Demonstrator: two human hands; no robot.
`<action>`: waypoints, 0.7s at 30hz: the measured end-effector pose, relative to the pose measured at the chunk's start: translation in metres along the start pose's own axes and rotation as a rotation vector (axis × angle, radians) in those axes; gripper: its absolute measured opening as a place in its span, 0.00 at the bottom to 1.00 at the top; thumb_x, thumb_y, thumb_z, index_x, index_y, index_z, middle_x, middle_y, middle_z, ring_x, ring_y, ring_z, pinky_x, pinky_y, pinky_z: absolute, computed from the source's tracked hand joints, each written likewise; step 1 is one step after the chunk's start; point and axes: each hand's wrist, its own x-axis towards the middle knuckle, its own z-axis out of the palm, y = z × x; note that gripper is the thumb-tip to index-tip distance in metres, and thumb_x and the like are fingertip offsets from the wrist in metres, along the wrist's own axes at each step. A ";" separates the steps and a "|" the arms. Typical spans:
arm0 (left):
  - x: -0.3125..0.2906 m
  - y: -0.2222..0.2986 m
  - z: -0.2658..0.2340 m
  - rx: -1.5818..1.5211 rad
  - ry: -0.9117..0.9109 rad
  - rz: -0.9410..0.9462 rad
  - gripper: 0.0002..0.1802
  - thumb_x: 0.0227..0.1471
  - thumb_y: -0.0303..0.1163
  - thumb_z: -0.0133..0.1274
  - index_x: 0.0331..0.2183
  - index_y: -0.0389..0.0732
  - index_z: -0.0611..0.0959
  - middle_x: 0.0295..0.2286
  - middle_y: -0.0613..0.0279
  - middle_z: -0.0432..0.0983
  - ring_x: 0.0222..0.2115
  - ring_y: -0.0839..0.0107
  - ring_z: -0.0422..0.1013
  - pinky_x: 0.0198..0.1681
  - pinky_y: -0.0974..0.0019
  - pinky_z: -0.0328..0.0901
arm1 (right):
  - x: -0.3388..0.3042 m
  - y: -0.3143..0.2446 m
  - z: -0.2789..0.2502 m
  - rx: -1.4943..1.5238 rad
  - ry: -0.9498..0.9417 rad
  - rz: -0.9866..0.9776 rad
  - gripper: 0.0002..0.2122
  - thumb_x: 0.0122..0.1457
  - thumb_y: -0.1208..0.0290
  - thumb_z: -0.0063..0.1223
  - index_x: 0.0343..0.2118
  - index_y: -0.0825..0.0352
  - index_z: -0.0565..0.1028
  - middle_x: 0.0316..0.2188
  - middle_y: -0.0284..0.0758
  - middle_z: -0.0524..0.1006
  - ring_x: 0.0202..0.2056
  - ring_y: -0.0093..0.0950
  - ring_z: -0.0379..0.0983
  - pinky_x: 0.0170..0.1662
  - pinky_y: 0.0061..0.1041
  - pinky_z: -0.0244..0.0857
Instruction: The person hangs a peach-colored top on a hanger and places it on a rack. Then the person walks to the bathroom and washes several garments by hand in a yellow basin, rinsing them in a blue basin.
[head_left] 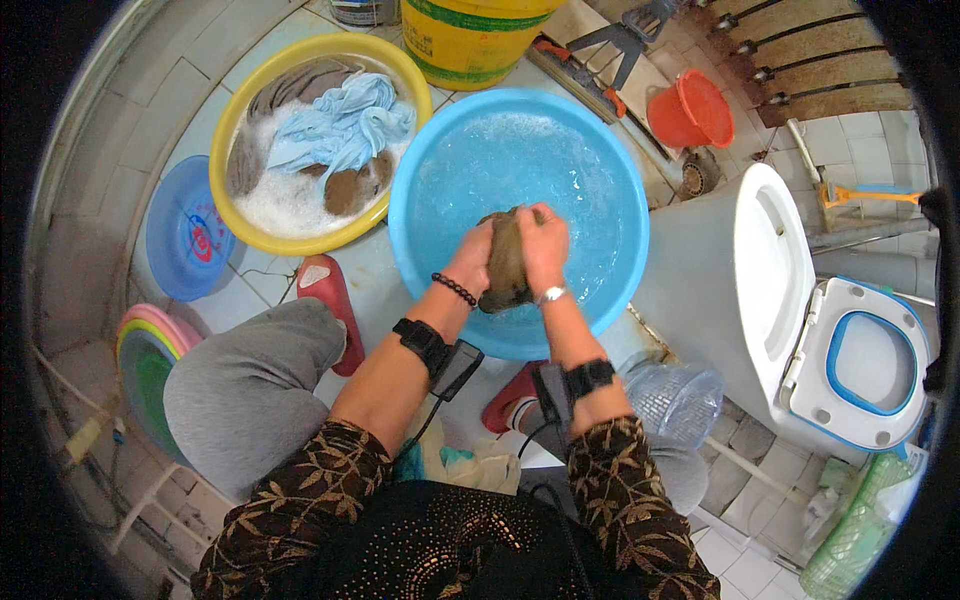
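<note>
Over the water of a big blue basin, a wet brown-grey cloth is bunched up between my hands. My left hand grips it from the left side, and my right hand holds it from the right with the fingers curled over its upper end. The lower part of the cloth hangs toward the near side of the basin; its kind cannot be made out. Up and to the left, a yellow basin holds white suds, a light blue cloth and a brown cloth.
A smaller blue basin and stacked coloured basins are at the left. A yellow bucket and a red bucket stand behind. At the right are a toilet and a clear plastic container. My feet in red slippers flank the basin's near side.
</note>
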 end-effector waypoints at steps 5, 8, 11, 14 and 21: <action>-0.010 0.012 0.004 -0.082 -0.211 -0.051 0.13 0.61 0.41 0.42 0.33 0.42 0.76 0.29 0.64 0.74 0.27 0.71 0.72 0.31 0.64 0.70 | -0.029 0.009 0.017 -0.022 -0.176 -0.053 0.13 0.53 0.60 0.50 0.28 0.66 0.77 0.27 0.46 0.77 0.32 0.47 0.74 0.36 0.41 0.66; -0.014 0.007 0.026 0.184 0.275 -0.033 0.17 0.59 0.42 0.44 0.36 0.38 0.77 0.33 0.61 0.75 0.30 0.69 0.73 0.35 0.61 0.70 | 0.024 0.039 0.006 -0.065 -0.050 0.105 0.14 0.51 0.60 0.51 0.33 0.64 0.79 0.26 0.47 0.77 0.31 0.47 0.74 0.36 0.41 0.66; -0.017 0.022 0.036 0.902 0.271 0.147 0.15 0.55 0.41 0.50 0.36 0.39 0.78 0.40 0.55 0.75 0.37 0.59 0.73 0.41 0.56 0.69 | 0.047 0.078 0.000 -0.281 0.028 0.051 0.16 0.53 0.59 0.54 0.38 0.67 0.78 0.26 0.47 0.77 0.32 0.41 0.75 0.37 0.35 0.67; -0.020 0.034 0.032 1.697 0.375 0.410 0.16 0.49 0.41 0.56 0.40 0.45 0.77 0.50 0.53 0.68 0.47 0.50 0.66 0.47 0.49 0.65 | 0.032 0.095 -0.001 -0.205 0.090 -0.099 0.21 0.52 0.56 0.56 0.46 0.63 0.76 0.39 0.50 0.75 0.44 0.44 0.71 0.47 0.35 0.64; -0.015 0.004 0.002 2.145 0.338 0.194 0.23 0.49 0.37 0.57 0.47 0.46 0.72 0.62 0.56 0.45 0.60 0.43 0.47 0.53 0.35 0.57 | -0.007 0.106 0.027 -0.911 -0.234 -0.283 0.34 0.47 0.64 0.59 0.61 0.50 0.60 0.60 0.41 0.57 0.53 0.47 0.62 0.50 0.55 0.58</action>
